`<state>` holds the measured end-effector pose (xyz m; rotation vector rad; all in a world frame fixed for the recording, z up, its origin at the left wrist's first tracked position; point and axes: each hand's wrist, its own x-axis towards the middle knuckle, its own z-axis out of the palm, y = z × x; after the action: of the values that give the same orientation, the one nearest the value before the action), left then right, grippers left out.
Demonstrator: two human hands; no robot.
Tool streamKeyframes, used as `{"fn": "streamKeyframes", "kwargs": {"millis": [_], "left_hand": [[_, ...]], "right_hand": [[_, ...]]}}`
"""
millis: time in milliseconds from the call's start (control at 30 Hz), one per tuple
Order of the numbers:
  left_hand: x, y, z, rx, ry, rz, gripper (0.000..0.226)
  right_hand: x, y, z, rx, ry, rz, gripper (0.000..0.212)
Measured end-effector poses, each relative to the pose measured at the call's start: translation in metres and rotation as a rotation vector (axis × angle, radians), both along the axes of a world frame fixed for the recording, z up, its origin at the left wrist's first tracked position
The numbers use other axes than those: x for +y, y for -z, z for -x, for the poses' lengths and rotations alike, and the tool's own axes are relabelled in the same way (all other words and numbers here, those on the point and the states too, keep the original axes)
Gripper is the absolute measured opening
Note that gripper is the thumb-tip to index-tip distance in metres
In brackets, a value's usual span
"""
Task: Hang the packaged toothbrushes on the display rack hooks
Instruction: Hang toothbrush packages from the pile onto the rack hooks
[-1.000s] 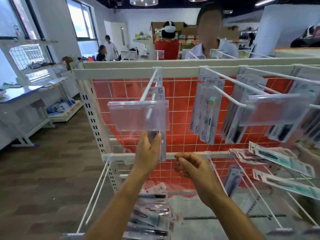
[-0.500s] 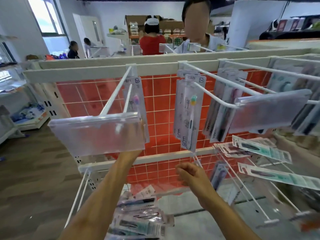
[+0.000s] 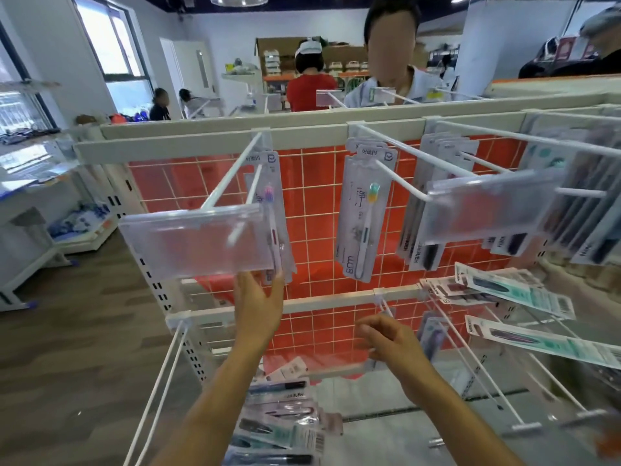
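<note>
The left hand (image 3: 258, 307), fingers straight, touches the bottom of the hanging toothbrush pack (image 3: 274, 216) directly above it, left of centre. The pack's long axis is vertical. The right hand (image 3: 386, 341), loosely curled and holding nothing, is lower and farther right.

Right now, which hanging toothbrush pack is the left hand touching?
The pink-bristled pack on the leftmost top hook; the left hand reaches its bottom edge. The green-bristled pack hangs untouched.

Bright daylight from the window (image 3: 111, 45), wide-angle edge bending, slight blur.

We see a white rack (image 3: 215, 127), its orange backing (image 3: 316, 203) gridded white, and teal packs (image 3: 524, 290).
</note>
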<state>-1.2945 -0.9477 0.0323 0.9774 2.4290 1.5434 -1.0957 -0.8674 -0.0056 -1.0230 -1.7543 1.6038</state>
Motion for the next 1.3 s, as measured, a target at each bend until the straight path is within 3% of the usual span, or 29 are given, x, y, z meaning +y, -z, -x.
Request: {"fn": "streamKeyframes", "kwargs": {"millis": [133, 233, 333, 533, 633, 733, 1000, 1133, 1300], "left_hand": [[-0.010, 0.037, -0.025, -0.155, -0.104, 0.104, 0.062], [-0.014, 0.052, -0.064, -0.153, -0.092, 0.163, 0.035], [-0.010, 0.055, -0.109, -0.105, -0.006, 0.157, 0.015], [0.032, 0.048, -0.180, -0.091, 0.211, 0.118, 0.013], [0.058, 0.044, -0.211, -0.096, 0.348, 0.143, 0.015], [0.083, 0.042, -0.237, -0.174, 0.435, 0.171, 0.010], [0.126, 0.063, -0.271, -0.299, 0.469, 0.194, 0.010], [0.137, 0.071, -0.278, -0.288, 0.440, 0.204, 0.014], [0.146, 0.076, -0.282, -0.298, 0.427, 0.209, 0.018]], "right_hand": [[0.006, 0.002, -0.015, -0.008, -0.025, 0.003, 0.010], [0.014, 0.007, -0.031, -0.058, -0.046, -0.063, 0.012], [0.025, 0.017, -0.054, -0.093, -0.039, -0.106, 0.016], [0.065, 0.029, -0.114, -0.279, 0.104, -0.301, 0.013], [0.095, 0.035, -0.144, -0.408, 0.220, -0.496, 0.013], [0.124, 0.039, -0.171, -0.528, 0.227, -0.664, 0.027], [0.169, 0.057, -0.199, -0.840, 0.092, -0.714, 0.061], [0.177, 0.062, -0.199, -0.983, 0.046, -0.732, 0.049], [0.183, 0.059, -0.200, -0.953, 0.040, -0.827, 0.032]]}}
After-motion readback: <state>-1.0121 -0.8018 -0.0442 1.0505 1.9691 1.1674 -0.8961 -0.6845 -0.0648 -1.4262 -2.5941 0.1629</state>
